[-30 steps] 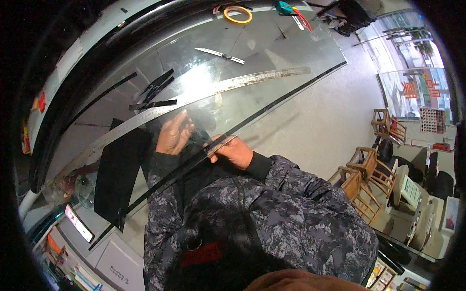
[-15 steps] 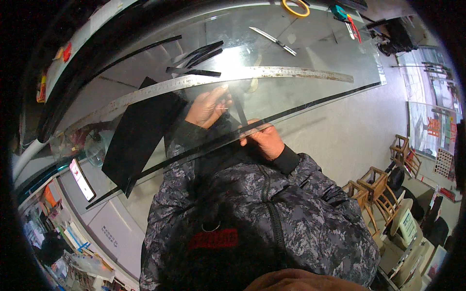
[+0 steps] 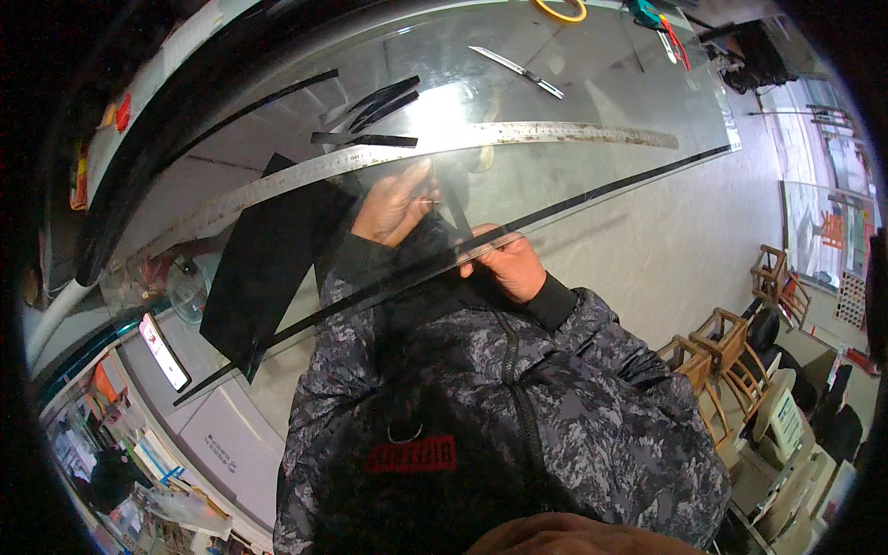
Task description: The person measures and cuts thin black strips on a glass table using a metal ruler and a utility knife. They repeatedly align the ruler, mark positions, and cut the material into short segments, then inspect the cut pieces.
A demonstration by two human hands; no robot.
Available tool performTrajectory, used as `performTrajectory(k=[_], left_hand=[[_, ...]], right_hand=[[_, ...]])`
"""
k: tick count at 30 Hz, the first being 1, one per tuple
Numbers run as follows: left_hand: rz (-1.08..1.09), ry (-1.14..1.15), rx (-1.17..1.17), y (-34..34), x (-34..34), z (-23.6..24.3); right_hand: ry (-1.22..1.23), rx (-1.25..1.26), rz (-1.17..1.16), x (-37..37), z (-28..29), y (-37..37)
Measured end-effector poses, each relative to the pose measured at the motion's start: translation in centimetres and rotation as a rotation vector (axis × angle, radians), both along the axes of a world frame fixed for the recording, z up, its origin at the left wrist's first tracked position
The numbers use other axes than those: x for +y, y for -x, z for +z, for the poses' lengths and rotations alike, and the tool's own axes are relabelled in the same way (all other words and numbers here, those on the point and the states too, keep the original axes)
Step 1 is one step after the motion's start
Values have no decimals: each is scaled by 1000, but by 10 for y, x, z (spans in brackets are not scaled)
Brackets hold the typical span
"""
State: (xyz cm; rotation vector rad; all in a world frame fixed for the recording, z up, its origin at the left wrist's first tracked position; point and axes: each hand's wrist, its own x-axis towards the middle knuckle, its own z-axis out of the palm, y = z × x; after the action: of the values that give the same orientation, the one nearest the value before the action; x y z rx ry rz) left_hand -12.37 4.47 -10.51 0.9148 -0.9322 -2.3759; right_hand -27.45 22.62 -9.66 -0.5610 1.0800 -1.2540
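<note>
My left hand (image 3: 396, 205) and my right hand (image 3: 509, 266) show through and below the near edge of the glass sheet (image 3: 592, 97). A narrow dark strip (image 3: 452, 208) runs slantwise between them. The right fingers are closed around its lower end, next to the dark band along the glass edge. My left thumb and fingers are pinched together near the strip's upper end; what they grip is too small to make out. Just beyond the left fingertips lies a long metal ruler (image 3: 546, 134). A black sheet (image 3: 268, 264) is left of my left hand.
Black strips (image 3: 375, 141) lie beyond the ruler. A utility knife (image 3: 518, 72), a yellow tape roll (image 3: 561, 9) and red-handled pliers (image 3: 680, 48) are at the far side. A phone (image 3: 165, 353) is at the left; wooden stools (image 3: 717, 338) stand on the right.
The view has shifted slightly. Both hands keep nearly the same pose around the strip, with only slight movement.
</note>
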Motion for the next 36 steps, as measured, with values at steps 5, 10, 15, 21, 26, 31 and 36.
performTrajectory(k=[5,10,15,21,26,31,36], left_hand=[[6,-259,108,2,-5,-6],[41,-271,100,1,-6,-9],[53,-281,137,2,-7,-15],[67,-279,176,1,-6,-21],[59,-259,201,1,-6,-20],[79,-245,169,1,-4,-16],[80,-285,151,1,-5,-15]], right_hand=[[15,-2,21,0,-1,1],[8,14,28,-3,0,0],[-32,23,9,-3,1,-2],[-44,41,-12,-2,-1,-2],[-58,53,8,-3,1,0],[-74,16,25,-3,3,0],[-40,-21,27,-3,1,0]])
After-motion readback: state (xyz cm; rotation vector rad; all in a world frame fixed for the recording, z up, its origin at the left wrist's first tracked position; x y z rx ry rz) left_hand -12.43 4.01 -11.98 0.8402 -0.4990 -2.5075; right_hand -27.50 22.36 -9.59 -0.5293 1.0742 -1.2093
